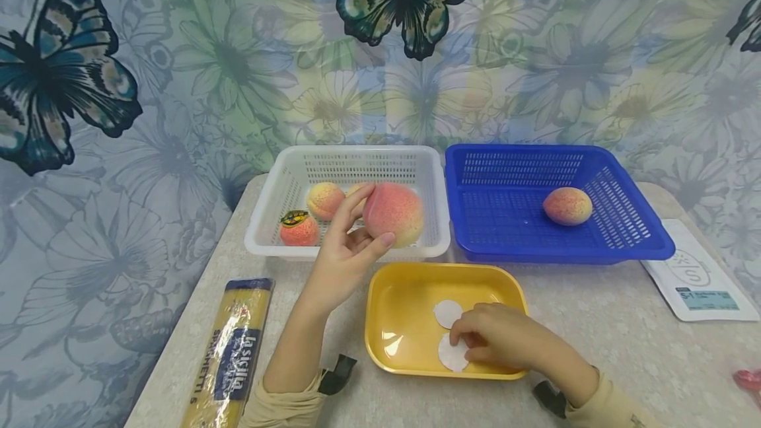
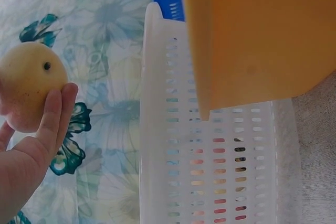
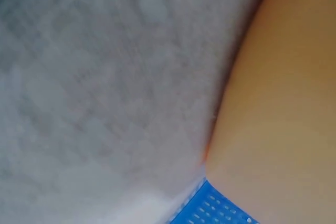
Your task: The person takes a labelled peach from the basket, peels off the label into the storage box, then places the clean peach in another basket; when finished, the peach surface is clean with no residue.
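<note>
Working over the desk (image 1: 582, 309) looks best done with the left hand (image 1: 340, 261) bracing its fruit without squeezing and the right hand (image 1: 502, 334) light at the fingertips, since thin pieces could crease. Beyond the right hand stands the blue basket (image 1: 493, 216), with one small peach (image 1: 567, 207) in it, off to that hand's right. Beyond the left hand sits the white basket (image 1: 261, 243), with a yellowish peach (image 1: 325, 200) and a redder fruit (image 1: 299, 234) left of the fingers, and a third fruit (image 1: 353, 189) mostly hidden behind them. Nearer than both baskets, the yellow tray (image 1: 401, 316) lies under the right hand. Gripped between the left hand's fingers and thumb, the large peach (image 1: 395, 213) is raised, overlapping the white basket in the head view. Smallest are two white discs on the tray floor: the farther disc (image 1: 448, 314) just beyond the right fingertips, the nearer disc (image 1: 452, 354) at them; whether those bent fingers pinch it, I cannot tell.
</note>
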